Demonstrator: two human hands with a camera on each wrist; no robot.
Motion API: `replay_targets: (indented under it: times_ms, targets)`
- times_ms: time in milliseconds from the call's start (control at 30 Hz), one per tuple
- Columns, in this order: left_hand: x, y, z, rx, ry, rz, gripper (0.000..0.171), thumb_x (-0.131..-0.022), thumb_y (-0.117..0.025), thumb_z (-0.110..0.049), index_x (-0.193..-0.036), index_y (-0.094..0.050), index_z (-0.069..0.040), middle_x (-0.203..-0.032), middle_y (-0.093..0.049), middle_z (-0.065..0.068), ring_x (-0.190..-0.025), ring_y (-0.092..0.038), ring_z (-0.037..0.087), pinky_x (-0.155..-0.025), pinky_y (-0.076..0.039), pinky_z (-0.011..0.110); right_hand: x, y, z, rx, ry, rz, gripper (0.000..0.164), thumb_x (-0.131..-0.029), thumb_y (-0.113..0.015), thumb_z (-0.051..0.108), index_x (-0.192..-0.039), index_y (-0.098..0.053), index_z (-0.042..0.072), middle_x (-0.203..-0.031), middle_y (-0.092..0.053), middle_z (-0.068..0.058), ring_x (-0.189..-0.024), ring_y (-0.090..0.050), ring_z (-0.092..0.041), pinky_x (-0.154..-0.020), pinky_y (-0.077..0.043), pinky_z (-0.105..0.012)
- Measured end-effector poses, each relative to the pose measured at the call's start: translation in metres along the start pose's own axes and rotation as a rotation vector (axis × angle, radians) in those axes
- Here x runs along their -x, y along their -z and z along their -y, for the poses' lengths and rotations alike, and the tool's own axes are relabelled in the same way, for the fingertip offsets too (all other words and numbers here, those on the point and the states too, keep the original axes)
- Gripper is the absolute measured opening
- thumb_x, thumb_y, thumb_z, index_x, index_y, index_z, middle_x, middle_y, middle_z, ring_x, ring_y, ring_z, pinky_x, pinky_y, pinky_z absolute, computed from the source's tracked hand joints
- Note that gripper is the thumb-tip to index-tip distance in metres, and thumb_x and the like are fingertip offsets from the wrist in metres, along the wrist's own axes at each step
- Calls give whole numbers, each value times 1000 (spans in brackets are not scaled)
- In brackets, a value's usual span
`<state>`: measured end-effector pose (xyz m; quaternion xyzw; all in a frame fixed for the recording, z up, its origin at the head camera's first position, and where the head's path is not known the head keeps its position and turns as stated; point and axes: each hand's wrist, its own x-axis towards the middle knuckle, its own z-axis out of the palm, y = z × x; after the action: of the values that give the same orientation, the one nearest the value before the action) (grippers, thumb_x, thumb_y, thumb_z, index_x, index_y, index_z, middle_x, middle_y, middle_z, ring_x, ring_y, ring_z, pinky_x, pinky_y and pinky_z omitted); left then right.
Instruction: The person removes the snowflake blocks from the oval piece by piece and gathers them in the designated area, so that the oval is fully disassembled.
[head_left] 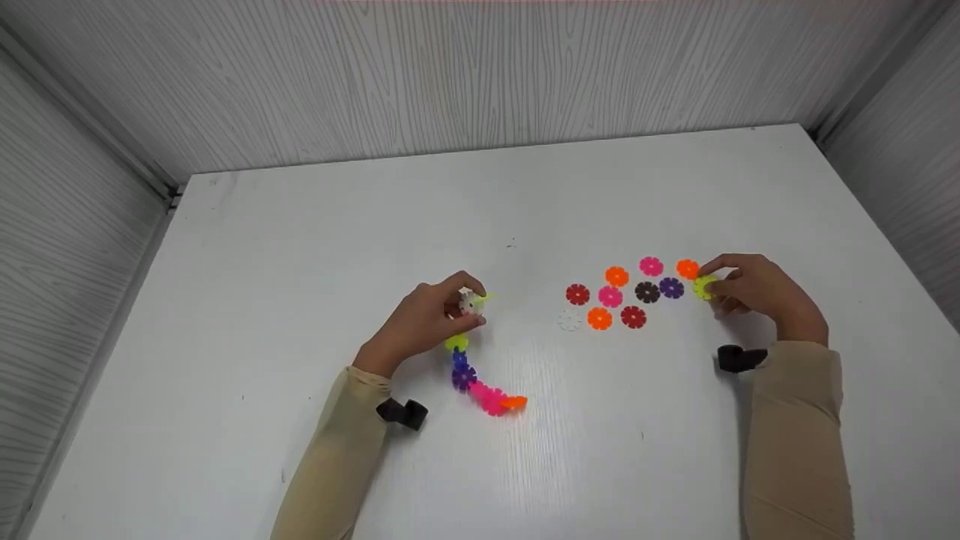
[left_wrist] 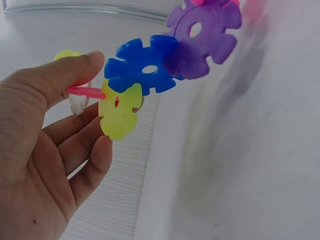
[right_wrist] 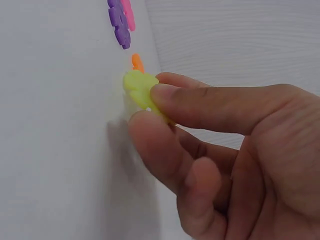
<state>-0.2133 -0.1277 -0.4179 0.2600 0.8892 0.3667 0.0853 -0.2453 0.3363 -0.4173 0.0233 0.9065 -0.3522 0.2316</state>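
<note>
My left hand [head_left: 424,321] grips one end of a chain of slotted, flower-shaped plastic discs. Down from the fingers run a yellow disc [left_wrist: 120,117], a blue disc [left_wrist: 142,67] and a purple disc [head_left: 463,377], then pink discs [head_left: 493,401] and an orange disc [head_left: 514,403]. A white disc [head_left: 469,303] with a yellow one slotted in shows at the fingertips; the fingers partly hide that end. On the right, my right hand [head_left: 769,296] pinches a loose yellow disc [right_wrist: 140,89] between thumb and fingers, beside an orange disc [head_left: 687,269].
Loose discs lie in a group between the hands, among them a black disc [head_left: 647,292], a purple disc [head_left: 671,288], a red disc [head_left: 577,294] and a white disc [head_left: 570,321]. The white table [head_left: 337,225] meets wood-grain panels [head_left: 480,75] at the back and sides.
</note>
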Motion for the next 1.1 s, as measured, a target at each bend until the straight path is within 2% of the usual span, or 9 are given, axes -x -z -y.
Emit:
replay_targets:
  times_ms: [300,500,700,833,967,1100]
  targets:
    - [-2,-3,-2,-25,19,16,34,-88,-71,-26,-118,-56,-18,-75,-61,4,-68,-50,14,-64,-44,26,-3,-4,6,154,-6,-19,34,-96,-52,15,-128,-56,5,-82,-59,-9,-74,-56,-22,-66,-46,-30]
    - [-2,-3,-3,2,42,21,39,-88,-71,-26,-121,-52,-18,-84,-69,3,-79,-60,15,-72,-47,29,-4,-4,8,143,22,-51,34,-96,-54,17,-129,-56,7,-76,-59,-7,-70,-56,-20,-66,-45,-30]
    - [-2,-4,-3,-4,66,19,44,-87,-71,-28,-121,-46,-15,-87,-71,3,-83,-63,16,-74,-48,31,-5,-12,31,129,82,-137,40,-96,-57,24,-134,-51,11,-84,-61,-10,-74,-56,-23,-66,-46,-32]
    - [-2,-4,-5,-3,60,-4,43,-87,-72,-27,-119,-48,-14,-88,-71,4,-78,-61,15,-72,-48,29,-7,-24,50,124,139,-121,45,-97,-57,26,-138,-46,11,-93,-61,-14,-79,-58,-24,-69,-48,-30]
    - [-2,-5,-6,4,27,-45,40,-87,-72,-25,-119,-52,-13,-86,-70,7,-70,-54,15,-66,-44,26,-10,-38,65,99,182,-92,46,-97,-57,26,-139,-45,11,-93,-60,-14,-79,-59,-24,-70,-48,-29]
    - [-2,-6,-7,20,8,-66,39,-87,-72,-24,-119,-54,-13,-87,-68,7,-71,-52,16,-64,-42,24,-11,-49,75,84,207,-89,46,-97,-58,26,-139,-45,12,-93,-62,-14,-79,-60,-24,-72,-49,-30]
